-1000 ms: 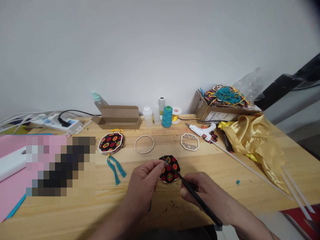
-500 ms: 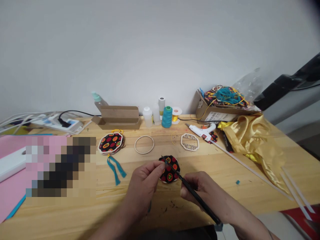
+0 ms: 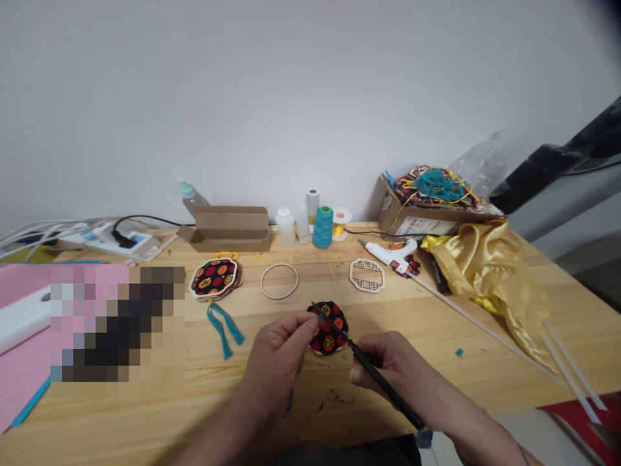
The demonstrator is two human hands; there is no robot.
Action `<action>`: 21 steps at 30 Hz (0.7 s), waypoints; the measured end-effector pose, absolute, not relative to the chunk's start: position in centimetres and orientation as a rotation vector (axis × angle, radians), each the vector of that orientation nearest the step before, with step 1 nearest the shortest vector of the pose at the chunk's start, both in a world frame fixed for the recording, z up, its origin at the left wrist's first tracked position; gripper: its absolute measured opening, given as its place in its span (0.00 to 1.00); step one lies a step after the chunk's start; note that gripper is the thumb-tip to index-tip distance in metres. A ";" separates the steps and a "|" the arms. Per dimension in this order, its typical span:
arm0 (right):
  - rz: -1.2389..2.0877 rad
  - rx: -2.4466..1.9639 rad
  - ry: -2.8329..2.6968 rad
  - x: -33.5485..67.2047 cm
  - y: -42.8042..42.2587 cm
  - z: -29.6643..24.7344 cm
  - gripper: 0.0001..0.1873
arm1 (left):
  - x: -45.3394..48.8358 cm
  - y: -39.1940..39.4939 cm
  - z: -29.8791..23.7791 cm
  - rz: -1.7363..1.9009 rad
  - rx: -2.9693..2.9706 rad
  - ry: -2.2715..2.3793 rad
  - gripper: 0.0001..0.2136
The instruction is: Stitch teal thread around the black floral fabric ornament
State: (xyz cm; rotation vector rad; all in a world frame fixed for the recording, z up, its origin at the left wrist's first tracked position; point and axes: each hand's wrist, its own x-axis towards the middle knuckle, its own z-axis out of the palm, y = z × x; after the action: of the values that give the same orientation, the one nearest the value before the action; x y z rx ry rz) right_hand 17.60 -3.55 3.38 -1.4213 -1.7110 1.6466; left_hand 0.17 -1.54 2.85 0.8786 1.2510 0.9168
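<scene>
A dark fabric piece with red and orange flower patterns (image 3: pixel 334 340) is in front of me, with a pale scalloped edge showing below. My left hand (image 3: pixel 281 346) pinches at its left edge; a bit of teal shows by the fingertips. Whatever else is between those fingers is hidden. Below that hand, a teal strand (image 3: pixel 290 400) shows. My right hand (image 3: pixel 388 366) is closed around long black scissors (image 3: pixel 381 382), seen edge-on. Their narrow tip lies across the fabric piece, close to my left fingertips.
Farther back lie a wooden ring (image 3: pixel 279 281), a lattice frame (image 3: pixel 367 276) and a white glue gun (image 3: pixel 391 255). A patterned piece (image 3: pixel 214 278) with teal tassels (image 3: pixel 226 331) sits left. Gold cloth (image 3: pixel 485 272) and white sticks (image 3: pixel 575 375) lie right. A teal thread cone (image 3: pixel 323 228) stands behind.
Both hands, the scissors and the fabric piece keep nearly the same pose. The whole view has shifted very slightly.
</scene>
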 end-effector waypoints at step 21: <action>0.396 -2.549 -2.145 29.2 -4.7 1.8 0.10 | -0.3 -0.5 2.3 1.072 0.309 1.056 0.23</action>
State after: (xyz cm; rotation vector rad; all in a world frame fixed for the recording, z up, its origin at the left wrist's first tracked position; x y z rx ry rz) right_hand 29.18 -4.75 1.79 -2.5494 -2.1450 0.3957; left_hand -0.30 -0.46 2.32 0.3087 1.0559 1.0719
